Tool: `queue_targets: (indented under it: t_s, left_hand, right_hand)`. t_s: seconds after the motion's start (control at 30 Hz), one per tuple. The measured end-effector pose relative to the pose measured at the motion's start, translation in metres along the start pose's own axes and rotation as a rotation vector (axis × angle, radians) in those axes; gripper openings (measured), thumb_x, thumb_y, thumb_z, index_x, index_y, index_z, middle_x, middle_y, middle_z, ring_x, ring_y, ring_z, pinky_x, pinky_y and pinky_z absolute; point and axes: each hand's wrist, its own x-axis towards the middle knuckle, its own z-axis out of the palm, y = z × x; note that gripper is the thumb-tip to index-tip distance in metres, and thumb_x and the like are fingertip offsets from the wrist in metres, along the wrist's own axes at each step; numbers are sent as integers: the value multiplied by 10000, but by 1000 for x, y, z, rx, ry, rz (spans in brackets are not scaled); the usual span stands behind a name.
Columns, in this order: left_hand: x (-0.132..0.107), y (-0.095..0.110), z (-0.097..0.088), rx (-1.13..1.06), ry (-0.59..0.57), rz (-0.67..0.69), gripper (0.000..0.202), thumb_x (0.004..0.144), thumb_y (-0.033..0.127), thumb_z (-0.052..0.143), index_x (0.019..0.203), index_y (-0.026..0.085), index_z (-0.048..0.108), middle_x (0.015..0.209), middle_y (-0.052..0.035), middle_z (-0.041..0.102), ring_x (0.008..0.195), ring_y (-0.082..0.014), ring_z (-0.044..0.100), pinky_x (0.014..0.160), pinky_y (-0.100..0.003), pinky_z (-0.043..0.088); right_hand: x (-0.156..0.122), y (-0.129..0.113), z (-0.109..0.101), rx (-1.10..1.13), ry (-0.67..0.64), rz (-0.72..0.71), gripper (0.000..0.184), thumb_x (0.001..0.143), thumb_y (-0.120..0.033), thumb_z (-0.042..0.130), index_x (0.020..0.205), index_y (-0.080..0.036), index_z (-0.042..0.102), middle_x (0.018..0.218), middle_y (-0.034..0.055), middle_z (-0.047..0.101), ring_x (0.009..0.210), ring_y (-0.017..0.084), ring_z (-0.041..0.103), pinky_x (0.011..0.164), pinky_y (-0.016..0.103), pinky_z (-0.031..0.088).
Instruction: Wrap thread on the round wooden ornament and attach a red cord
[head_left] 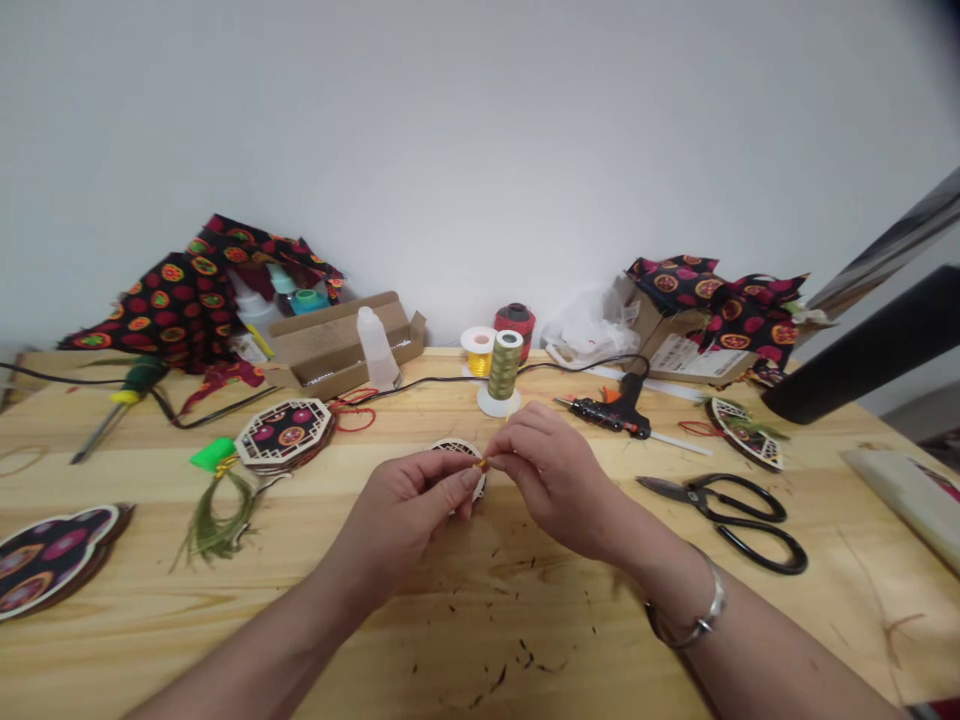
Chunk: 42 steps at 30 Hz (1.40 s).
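Observation:
Over the middle of the table my left hand (416, 500) and my right hand (551, 475) meet, fingertips pinched together. Between them shows a small bit of yellow cord (483, 463); its ends are mostly hidden by the fingers. Behind and below the left fingers is a pale wooden lattice ornament (454, 444), largely covered, and I cannot tell whether the hand touches it. Just beyond the hands stand an olive thread spool (505, 368), a spool of yellow cord (478, 350) and a dark red thread spool (521, 322).
Scissors (720, 505) and a black glue gun (622, 408) lie at right. At left are a screwdriver (124, 395), an octagonal ornament (289, 433) and a green tassel (221, 510). A cardboard box (330, 360) and a plastic bottle (376, 350) stand behind. Dark scraps (525, 655) litter the front.

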Motion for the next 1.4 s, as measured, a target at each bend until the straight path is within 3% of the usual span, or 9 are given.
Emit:
queue_targets:
  t_s: [0.33, 0.47, 0.6, 0.77, 1.03, 1.23, 1.4]
  left_hand:
    - [-3, -3, -3, -2, -8, 43, 116, 782, 274, 621, 757, 194, 701, 569, 43, 547, 478, -66, 334, 427, -219, 183]
    - [-1, -5, -3, -16, -6, 70, 176, 794, 347, 625, 774, 189, 701, 537, 52, 494, 482, -68, 331, 426, -225, 162]
    - [0, -1, 0, 16, 8, 41, 289, 804, 403, 614, 645, 166, 654, 470, 75, 380, 447, -59, 260, 425, -236, 140]
    - [1, -1, 0, -79, -18, -9, 264, 763, 411, 652, 667, 166, 662, 465, 81, 367, 440, -57, 235, 426, -232, 124]
    - [3, -3, -2, -51, 5, -54, 188, 737, 341, 684, 648, 175, 680, 525, 47, 561, 433, -47, 302, 413, -214, 158]
    - [2, -3, -3, -22, 5, 2, 222, 741, 333, 674, 590, 172, 654, 523, 39, 577, 446, -58, 331, 420, -205, 193]
    - [0, 2, -3, 38, -22, -12, 242, 770, 386, 631, 672, 173, 691, 598, 17, 619, 435, -66, 320, 409, -209, 212]
  right_hand:
    - [-1, 1, 1, -26, -2, 6, 159, 855, -91, 482, 753, -140, 594, 723, 46, 581, 739, 167, 471, 676, 297, 374]
    - [-1, 1, 1, -23, 0, -3, 157, 856, -91, 480, 764, -131, 601, 726, 52, 585, 738, 167, 471, 674, 296, 375]
    - [-1, 0, 1, -36, -11, -13, 167, 865, -105, 472, 765, -124, 604, 728, 62, 586, 736, 171, 469, 672, 300, 377]
    - [-1, 0, 2, -39, -14, -7, 168, 867, -105, 465, 760, -134, 592, 733, 63, 592, 739, 173, 474, 682, 303, 384]
    - [-1, -1, 2, -43, -34, 17, 146, 857, -93, 484, 766, -136, 590, 755, 60, 599, 766, 176, 483, 705, 309, 382]
    - [-2, -4, 2, -59, -50, 12, 149, 845, -80, 478, 755, -129, 585, 740, 59, 585, 751, 176, 470, 690, 309, 375]
    - [-1, -1, 1, -35, -14, 28, 152, 856, -97, 481, 756, -140, 587, 732, 50, 584, 752, 172, 476, 692, 306, 376]
